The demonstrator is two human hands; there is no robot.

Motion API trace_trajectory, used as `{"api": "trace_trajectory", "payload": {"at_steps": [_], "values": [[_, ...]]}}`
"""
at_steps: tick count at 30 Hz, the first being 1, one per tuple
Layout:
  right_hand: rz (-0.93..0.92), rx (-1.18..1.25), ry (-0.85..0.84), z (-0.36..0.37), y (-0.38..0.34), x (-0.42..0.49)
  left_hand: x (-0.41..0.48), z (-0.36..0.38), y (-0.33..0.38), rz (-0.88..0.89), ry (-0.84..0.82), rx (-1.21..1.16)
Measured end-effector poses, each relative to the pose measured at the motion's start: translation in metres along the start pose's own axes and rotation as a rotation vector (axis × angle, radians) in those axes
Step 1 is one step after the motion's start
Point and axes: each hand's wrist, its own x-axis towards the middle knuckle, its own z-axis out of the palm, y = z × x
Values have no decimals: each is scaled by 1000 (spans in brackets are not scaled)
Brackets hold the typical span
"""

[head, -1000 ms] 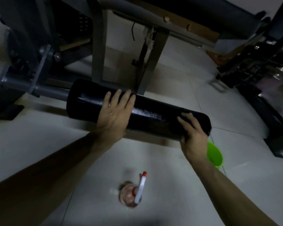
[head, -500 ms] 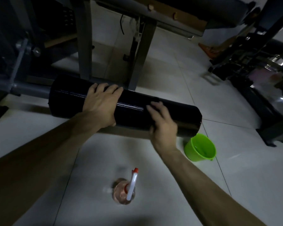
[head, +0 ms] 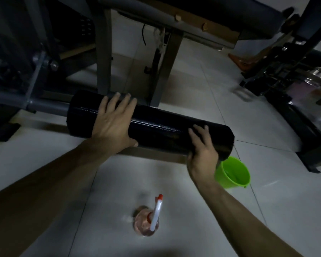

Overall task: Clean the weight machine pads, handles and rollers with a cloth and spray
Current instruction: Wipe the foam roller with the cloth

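- Head view: glossy black cylindrical roller (head: 161, 127), padded and shiny.
- Left hand (head: 113, 123) lies flat on it, fingers spread.
- Right hand (head: 202, 151) presses near its end, fingers nearly straight.

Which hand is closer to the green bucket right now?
Right. The right hand rests on the free end of the roller, next to the green bucket; the left hand rests farther along the roller, away from it.
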Motion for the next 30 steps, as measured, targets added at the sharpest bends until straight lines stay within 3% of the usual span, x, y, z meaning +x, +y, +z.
{"api": "trace_trajectory", "payload": {"at_steps": [4, 7, 11, 14, 17, 20, 22, 25, 27, 30], "values": [[-318, 48, -56, 39, -77, 11, -24, 1, -38, -178, 134, -146], [-577, 120, -142, 73, -151, 21, -40, -4, -65, -181, 217, -268], [-674, 197, -247, 111, -230, 40, -57, -14, -101, -202, 241, -465], [-727, 118, -232, 106, -222, 47, -67, -17, -113, -200, 317, -538], [-691, -28, -166, 67, -166, 49, -65, -20, -104, -179, 441, -505], [-491, -147, -222, 15, -100, 42, -54, -21, -75, -102, 449, -628], [-244, -104, -259, -19, -70, 36, -48, -18, -46, -24, 347, -764], [250, 225, -197, -55, -55, 33, -43, -9, -3, 96, 85, -950], [576, 593, -172, -72, -44, 36, -37, -4, 25, 187, -116, -1000], [822, 1034, -283, -97, -20, 38, -32, 0, 71, 274, -323, -955]]}}
